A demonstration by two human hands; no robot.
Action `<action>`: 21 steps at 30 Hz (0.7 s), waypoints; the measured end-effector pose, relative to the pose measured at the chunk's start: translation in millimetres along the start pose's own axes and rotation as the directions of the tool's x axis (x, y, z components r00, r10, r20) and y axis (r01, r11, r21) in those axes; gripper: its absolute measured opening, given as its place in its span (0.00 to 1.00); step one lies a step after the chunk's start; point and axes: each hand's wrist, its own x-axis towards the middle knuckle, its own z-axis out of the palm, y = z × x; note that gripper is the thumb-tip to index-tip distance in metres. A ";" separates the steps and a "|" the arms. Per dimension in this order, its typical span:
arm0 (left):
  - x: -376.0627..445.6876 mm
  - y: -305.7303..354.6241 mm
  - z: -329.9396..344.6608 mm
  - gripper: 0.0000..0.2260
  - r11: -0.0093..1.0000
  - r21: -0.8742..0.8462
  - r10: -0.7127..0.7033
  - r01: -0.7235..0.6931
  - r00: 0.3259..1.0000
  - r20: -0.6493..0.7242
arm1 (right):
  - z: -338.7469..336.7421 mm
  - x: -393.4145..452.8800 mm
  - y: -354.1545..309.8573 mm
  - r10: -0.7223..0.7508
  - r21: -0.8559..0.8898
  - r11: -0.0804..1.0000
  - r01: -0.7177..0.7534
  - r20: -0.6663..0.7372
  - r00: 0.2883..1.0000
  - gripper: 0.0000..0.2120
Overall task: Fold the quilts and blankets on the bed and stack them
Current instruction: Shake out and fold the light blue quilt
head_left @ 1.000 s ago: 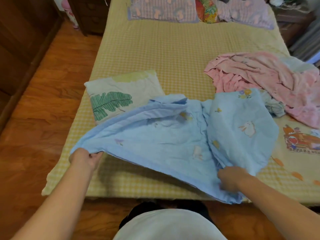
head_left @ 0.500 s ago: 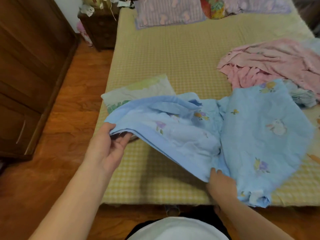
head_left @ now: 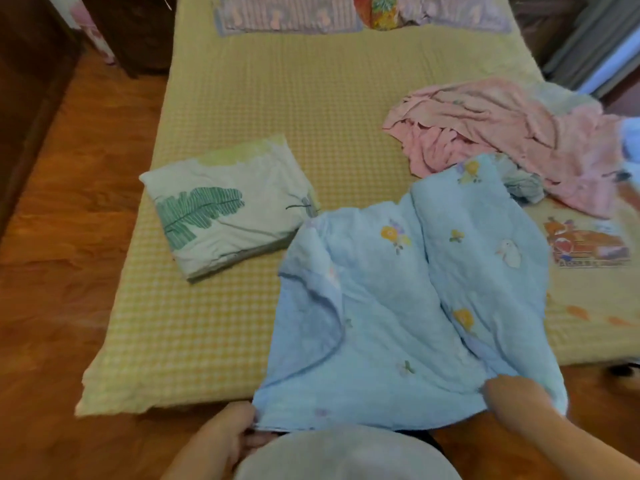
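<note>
Head view: my left hand [head_left: 225, 436] pinches the near left corner of the blue quilt [head_left: 408, 306], fingers curled around its edge. My right hand [head_left: 512, 400] grips the near right corner, fingers closed on the fabric. Quilt condition: light blue, printed with flowers and a white rabbit, doubled over with loose ridges, draped from the near bed edge toward me. A folded leaf-print quilt [head_left: 228, 209] lies just left of it. A crumpled pink blanket [head_left: 502, 133] lies at far right. Surface: yellow checked bed sheet [head_left: 294, 98], pillows [head_left: 287, 15] at the head. Room: wooden floor [head_left: 69, 271].
</note>
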 end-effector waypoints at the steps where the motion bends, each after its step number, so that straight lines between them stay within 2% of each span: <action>1: -8.1 4.5 10.4 0.14 0.999 -0.013 0.033 -0.033 0.999 0.006 | 3.0 -3.6 6.8 -0.043 -0.049 0.998 0.043 -0.004 0.999 0.18; 2: -16.7 14.1 20.7 0.14 0.995 -0.066 0.081 -0.080 0.997 0.015 | 1.8 -4.1 14.1 -0.046 -0.098 0.994 0.045 -0.004 0.999 0.18; 3: -29.9 30.0 28.9 0.18 0.978 -0.137 0.156 -0.157 0.988 -0.013 | -5.2 -2.6 22.4 -0.010 -0.121 0.993 0.010 0.006 1.000 0.17; 5: -69.0 71.2 42.4 0.27 0.871 -0.353 0.360 -0.343 0.933 -0.016 | -43.0 3.6 43.9 0.134 -0.083 0.987 -0.135 -0.025 0.991 0.13; 6: -93.5 97.3 48.1 0.26 0.784 -0.449 0.479 -0.429 0.878 -0.003 | -75.6 9.0 57.0 0.199 -0.027 0.979 -0.201 -0.078 0.977 0.12; 8: -157.3 160.2 55.4 0.18 0.600 -0.534 0.682 -0.596 0.730 -0.048 | -152.8 23.1 92.1 0.271 0.059 0.962 -0.265 -0.238 0.933 0.11; 9: -198.4 192.3 58.7 0.15 0.495 -0.557 0.758 -0.667 0.644 -0.098 | -196.6 25.9 108.7 0.297 0.139 0.955 -0.264 -0.361 0.884 0.10; 10: -248.4 223.4 60.9 0.12 0.368 -0.589 0.824 -0.719 0.546 -0.151 | -241.6 26.8 126.6 0.303 0.215 0.951 -0.220 -0.524 0.796 0.10; 12: -364.1 269.0 59.5 0.10 0.068 -0.640 0.910 -0.765 0.310 -0.274 | -334.4 13.8 159.6 0.271 0.270 0.959 -0.081 -0.805 0.527 0.11; 14: -480.7 286.4 49.4 0.11 -0.190 -0.577 0.915 -0.794 0.070 -0.398 | -424.0 -21.1 185.0 0.302 0.292 0.953 -0.082 -0.898 0.319 0.11; 16: -561.0 291.0 31.5 0.12 -0.315 -0.399 0.856 -0.861 -0.076 -0.512 | -485.7 -65.0 201.2 0.293 0.289 0.956 -0.055 -0.948 0.123 0.08; 17: -584.6 291.5 21.1 0.13 -0.313 -0.300 0.820 -0.901 -0.097 -0.564 | -505.9 -83.8 206.9 0.273 0.273 0.962 -0.023 -0.961 0.046 0.07; 18: -597.6 291.1 10.6 0.13 -0.275 -0.234 0.797 -0.933 -0.085 -0.598 | -521.5 -95.8 213.4 0.218 0.217 0.976 -0.033 -0.976 0.002 0.06; 19: -602.4 287.9 1.9 0.12 -0.207 -0.218 0.794 -0.954 -0.034 -0.607 | -534.8 -104.7 218.5 0.134 0.131 0.987 -0.097 -0.990 0.032 0.06; 20: -600.5 283.3 -4.3 0.11 -0.148 -0.229 0.797 -0.962 0.021 -0.604 | -544.0 -110.4 221.3 0.056 0.036 0.985 -0.167 -0.991 0.122 0.07; 21: -597.1 277.5 -6.6 0.11 -0.134 -0.264 0.789 -0.955 0.059 -0.612 | -551.5 -114.2 224.1 0.028 -0.008 0.981 -0.193 -0.982 0.185 0.08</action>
